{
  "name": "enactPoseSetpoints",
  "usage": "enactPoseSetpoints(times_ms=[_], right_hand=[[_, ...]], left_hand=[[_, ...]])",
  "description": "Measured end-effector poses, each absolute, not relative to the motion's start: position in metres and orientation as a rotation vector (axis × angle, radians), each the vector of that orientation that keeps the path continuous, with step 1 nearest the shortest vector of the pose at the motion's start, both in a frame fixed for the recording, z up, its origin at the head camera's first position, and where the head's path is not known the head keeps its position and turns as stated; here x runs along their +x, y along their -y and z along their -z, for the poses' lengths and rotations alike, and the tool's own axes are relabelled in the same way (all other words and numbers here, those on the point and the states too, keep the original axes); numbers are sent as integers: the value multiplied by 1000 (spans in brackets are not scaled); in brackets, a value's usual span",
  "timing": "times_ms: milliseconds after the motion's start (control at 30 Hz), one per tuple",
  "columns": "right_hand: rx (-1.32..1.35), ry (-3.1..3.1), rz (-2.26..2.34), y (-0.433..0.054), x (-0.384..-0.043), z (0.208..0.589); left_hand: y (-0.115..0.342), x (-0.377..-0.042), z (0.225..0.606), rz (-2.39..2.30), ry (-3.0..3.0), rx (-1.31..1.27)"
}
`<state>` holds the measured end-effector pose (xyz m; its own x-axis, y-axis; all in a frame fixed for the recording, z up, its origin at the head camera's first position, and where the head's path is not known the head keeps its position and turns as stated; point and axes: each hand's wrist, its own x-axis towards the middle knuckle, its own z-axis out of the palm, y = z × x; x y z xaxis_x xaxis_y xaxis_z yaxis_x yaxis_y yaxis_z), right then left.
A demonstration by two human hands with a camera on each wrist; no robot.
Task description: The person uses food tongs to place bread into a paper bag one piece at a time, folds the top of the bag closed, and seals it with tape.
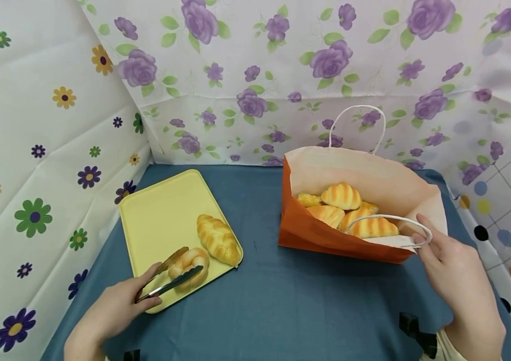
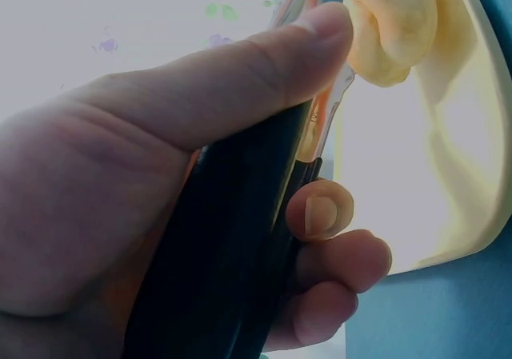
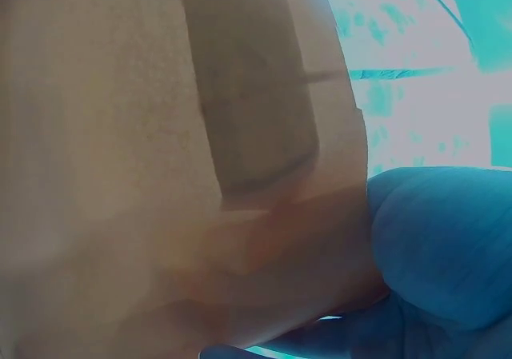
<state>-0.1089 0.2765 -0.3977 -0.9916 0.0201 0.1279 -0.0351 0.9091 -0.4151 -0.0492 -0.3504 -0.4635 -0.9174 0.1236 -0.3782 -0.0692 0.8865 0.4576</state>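
In the head view, my left hand (image 1: 115,303) holds a pair of tongs (image 1: 182,279) over the near corner of a yellow tray (image 1: 161,210). The tongs' two arms lie on either side of a round knotted bread roll (image 1: 192,259). Beside it on the tray is a longer braided bread (image 1: 219,239). The left wrist view shows thumb and fingers wrapped around the dark handle (image 2: 232,215). On the right, my right hand (image 1: 456,273) pinches the near right rim of an orange paper bag (image 1: 323,243), by its white cord handle (image 1: 400,217).
Several breads (image 1: 341,196) lie inside the wide-mouthed bag, whose far cord handle (image 1: 356,106) stands upright. A blue cloth (image 1: 260,296) covers the table between tray and bag. Patterned sheets (image 1: 237,60) enclose the back and sides.
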Motion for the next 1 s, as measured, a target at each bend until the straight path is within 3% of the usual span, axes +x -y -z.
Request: enactPoseSetpoints(times_ms=[1000], right_hand=[[-92,2980,-696,-278,-111,388]], left_hand=[[343,-51,455,-657,-2690,127]])
